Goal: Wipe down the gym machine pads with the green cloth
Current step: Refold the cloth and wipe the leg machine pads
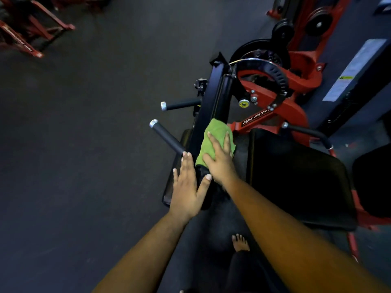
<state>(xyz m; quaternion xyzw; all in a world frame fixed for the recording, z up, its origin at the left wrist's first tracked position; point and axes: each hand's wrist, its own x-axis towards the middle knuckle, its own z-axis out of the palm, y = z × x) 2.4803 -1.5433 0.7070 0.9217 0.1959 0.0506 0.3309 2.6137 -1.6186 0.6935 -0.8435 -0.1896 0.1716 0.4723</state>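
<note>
A green cloth lies draped over a long black roller pad of a red and black gym machine. My right hand presses flat on the cloth, fingers spread across it. My left hand rests open against the near end of the same pad, fingers straight, thumb hooked over the top. A wide black seat pad lies to the right of my right arm.
Two black handle bars with silver caps stick out left of the pad. The red machine frame and weight plates stand behind. Other red frames sit far left on the dark floor. My bare foot is below.
</note>
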